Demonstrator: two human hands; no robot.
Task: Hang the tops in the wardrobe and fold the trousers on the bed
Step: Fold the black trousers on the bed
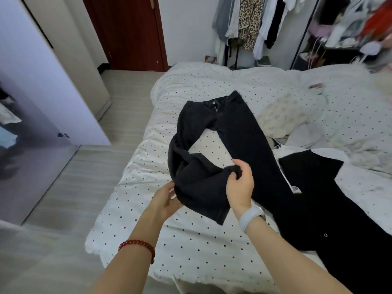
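Left hand: the left hand, at 6 o'clock on the near side of the bed, with a red bead bracelet on its wrist, has its fingers curled under the edge of the raised trouser leg and holds it.
Right hand: the right hand, just toward 3 o'clock of the left, with a pale wristband on its wrist, pinches the bunched cloth at the top of the same leg between thumb and fingers.
Black trousers: the black trousers lie on the bed, waistband and button toward 12 o'clock; one leg lies flat down to 5 o'clock, the other is twisted and lifted between both hands.
Second black garment: a black garment lies flat at 4 o'clock, touching the trousers' flat leg.
White fluffy garment: a white fluffy garment lies at 2 o'clock, beside the trousers' hip.
Clothes rail: hanging clothes, one of them leopard print, at 12 o'clock beyond the bed.
Door: a dark red door at 11 o'clock.
Wardrobe: a pale wardrobe door at 9 o'clock.
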